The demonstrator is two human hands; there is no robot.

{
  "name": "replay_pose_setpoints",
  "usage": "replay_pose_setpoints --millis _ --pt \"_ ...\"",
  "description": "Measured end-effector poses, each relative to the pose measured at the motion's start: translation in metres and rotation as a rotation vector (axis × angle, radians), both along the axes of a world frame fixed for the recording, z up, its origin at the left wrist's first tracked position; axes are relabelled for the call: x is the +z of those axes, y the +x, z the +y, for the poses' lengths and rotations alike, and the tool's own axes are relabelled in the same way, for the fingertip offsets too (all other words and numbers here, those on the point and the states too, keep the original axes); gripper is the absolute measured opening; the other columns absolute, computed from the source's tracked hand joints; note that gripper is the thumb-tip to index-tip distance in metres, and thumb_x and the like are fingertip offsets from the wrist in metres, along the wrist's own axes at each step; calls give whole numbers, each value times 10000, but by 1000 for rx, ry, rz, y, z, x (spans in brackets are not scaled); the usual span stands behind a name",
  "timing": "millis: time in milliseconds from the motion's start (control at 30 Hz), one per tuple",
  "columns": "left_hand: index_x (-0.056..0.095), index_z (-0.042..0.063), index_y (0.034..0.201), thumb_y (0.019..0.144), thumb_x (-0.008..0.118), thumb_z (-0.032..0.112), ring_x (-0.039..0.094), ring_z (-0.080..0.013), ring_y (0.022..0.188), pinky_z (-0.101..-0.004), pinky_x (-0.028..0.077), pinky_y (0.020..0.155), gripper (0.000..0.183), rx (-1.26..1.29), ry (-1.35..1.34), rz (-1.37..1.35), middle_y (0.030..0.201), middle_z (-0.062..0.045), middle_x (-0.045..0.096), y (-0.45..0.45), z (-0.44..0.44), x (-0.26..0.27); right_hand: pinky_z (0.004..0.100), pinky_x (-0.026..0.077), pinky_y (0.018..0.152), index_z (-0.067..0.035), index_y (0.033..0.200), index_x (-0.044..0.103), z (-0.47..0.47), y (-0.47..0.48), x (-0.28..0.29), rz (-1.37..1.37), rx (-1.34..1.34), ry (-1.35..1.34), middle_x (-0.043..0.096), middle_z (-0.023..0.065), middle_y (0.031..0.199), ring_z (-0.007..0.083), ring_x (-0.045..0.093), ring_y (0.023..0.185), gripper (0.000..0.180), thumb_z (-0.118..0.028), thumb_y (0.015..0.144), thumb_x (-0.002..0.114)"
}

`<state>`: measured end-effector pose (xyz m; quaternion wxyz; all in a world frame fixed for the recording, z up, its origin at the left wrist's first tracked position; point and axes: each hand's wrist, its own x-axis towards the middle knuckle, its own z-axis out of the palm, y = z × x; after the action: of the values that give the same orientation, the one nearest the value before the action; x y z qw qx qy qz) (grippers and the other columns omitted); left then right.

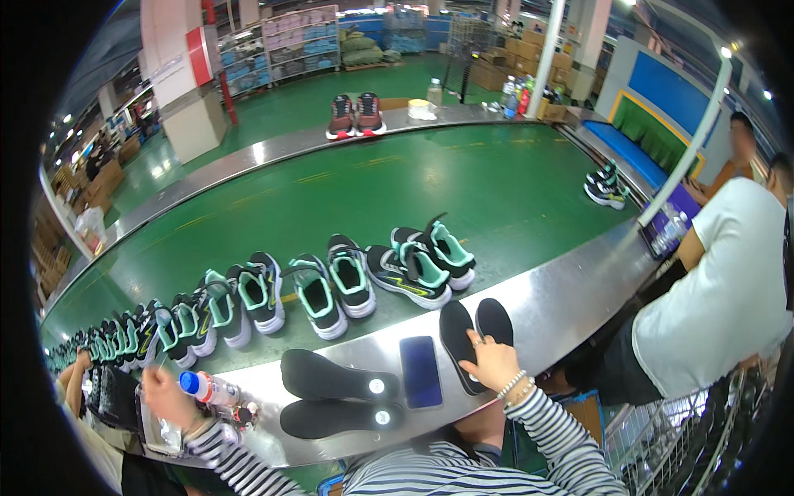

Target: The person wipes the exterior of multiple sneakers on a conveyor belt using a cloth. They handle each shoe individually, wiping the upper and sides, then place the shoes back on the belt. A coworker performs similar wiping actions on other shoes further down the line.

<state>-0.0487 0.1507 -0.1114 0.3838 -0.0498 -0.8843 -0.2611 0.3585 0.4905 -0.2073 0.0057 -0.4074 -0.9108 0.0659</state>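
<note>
My right hand point(494, 364) rests on a pair of black insoles point(456, 328) at the metal ledge, its fingers spread over their lower half. To their left a dark smartphone point(421, 372) lies flat. Two stacks of black insoles point(335, 378) with round white stickers lie sideways left of the phone. Raised at the left, my left hand point(166, 397) is blurred, and whether it holds anything is unclear. Close beside it stands a clear bottle with a blue cap point(190, 382). Black and mint-green sneakers point(313, 297) form a long row on the green belt beyond the ledge.
Dark red sneakers point(355, 115) stand on the far ledge near several bottles point(510, 99). Another pair of sneakers point(605, 186) is on the belt at right. A co-worker in a white shirt point(713, 291) is close on the right; another person's hand point(82, 359) touches the row at left.
</note>
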Motion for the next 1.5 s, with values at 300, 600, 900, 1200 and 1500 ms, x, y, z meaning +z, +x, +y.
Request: replay_pose_setpoints --millis 300,600,900,1200,1500 --pt "603 3 953 824 593 312 600 -404 913 -478 476 758 336 238 -607 -730 984 -227 630 -106 -217 -108 358 519 633 -99 1366 403 -6 -8 5 -131 4 -109 646 129 817 258 654 747 758 -464 749 650" --pt "585 -22 888 932 509 248 550 -249 675 -346 440 627 284 -316 33 -238 775 -139 585 0 -70 -18 401 513 634 -173 1243 533 -2 23 49 234 -36 -51 611 134 862 316 627 702 454 -324 820 600" --pt "253 -81 1383 841 631 300 361 -326 1296 -357 268 1080 763 -1388 44 -810 1367 -265 374 120 354 -148 401 511 663 -167 975 701 89 -19 87 206 281 185 610 117 815 292 628 723 227 -207 783 587" --pt "576 46 1036 902 513 301 630 -360 817 -427 483 730 295 -1165 218 -576 873 -179 656 98 444 -144 363 526 677 -117 796 718 113 -105 118 -267 318 292 671 115 805 265 664 776 146 -197 726 617" --pt "650 14 776 810 600 352 623 -372 749 -427 474 694 344 -1121 -13 -703 760 -199 639 43 436 -147 346 528 634 -111 789 715 117 -159 94 -381 455 371 697 91 798 227 682 776 170 -200 786 571"
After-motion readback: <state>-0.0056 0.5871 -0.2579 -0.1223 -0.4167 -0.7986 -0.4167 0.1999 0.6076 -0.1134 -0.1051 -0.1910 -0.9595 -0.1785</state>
